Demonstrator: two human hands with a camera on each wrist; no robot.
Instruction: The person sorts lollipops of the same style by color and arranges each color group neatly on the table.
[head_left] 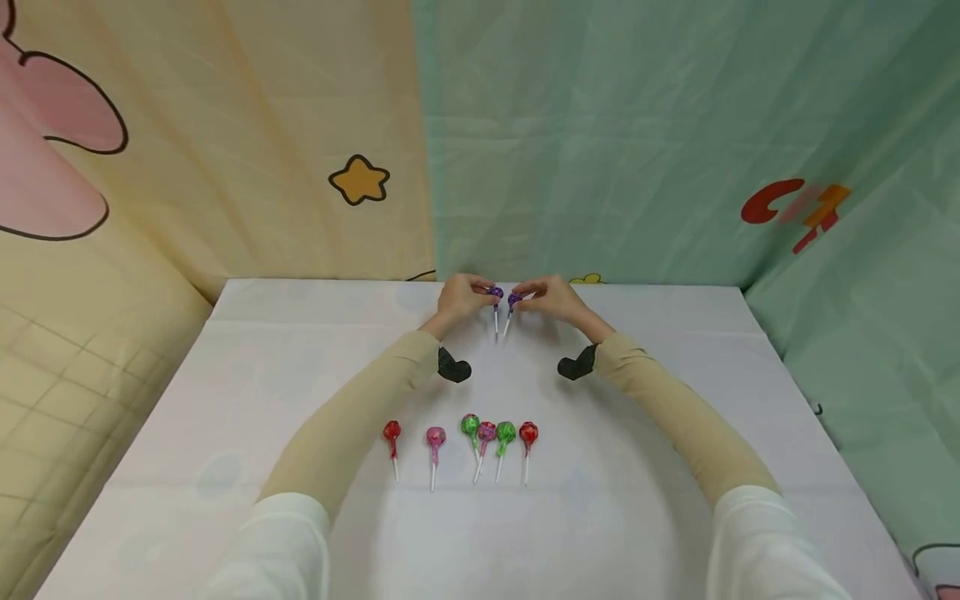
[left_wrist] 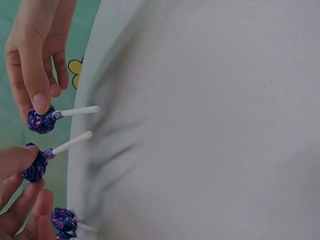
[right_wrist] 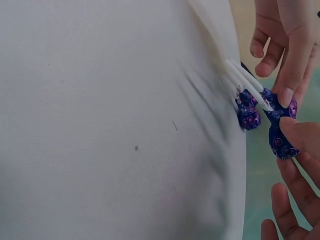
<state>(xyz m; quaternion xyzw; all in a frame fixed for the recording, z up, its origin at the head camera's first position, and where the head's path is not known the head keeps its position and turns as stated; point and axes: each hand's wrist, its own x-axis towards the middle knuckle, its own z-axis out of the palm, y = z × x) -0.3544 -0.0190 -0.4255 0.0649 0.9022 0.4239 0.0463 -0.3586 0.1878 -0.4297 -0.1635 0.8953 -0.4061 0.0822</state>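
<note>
I hold one lollipop in each of my hands, and I judge that both are very light, so a small pinch should be sufficient. The left purple lollipop and the right purple lollipop have each a ball which I suppose is hard and does not yield, but the wrapper seems smooth and could slip a little or crinkle under pressure. The candy inside may crack if it is dropped. In my opinion, the best place to take hold is the ball itself, or the neck where the wrapper is twisted; the thin stick would probably roll more easily between the fingers.

My left hand pinches its lollipop by the ball, between thumb and fingers, and my right hand pinches the other one in the same manner. Both lollipops are at the far side of the white table, with the balls toward far and the white sticks toward near. Their wrappers are dark blue-purple with pink curly marks, gathered tightly at the neck.

Two more purple lollipops lie at the far edge, to the left of those I hold; my left wrist view cuts off one of them. On the near side there is a row of six lollipops, in red, pink and green.
</note>
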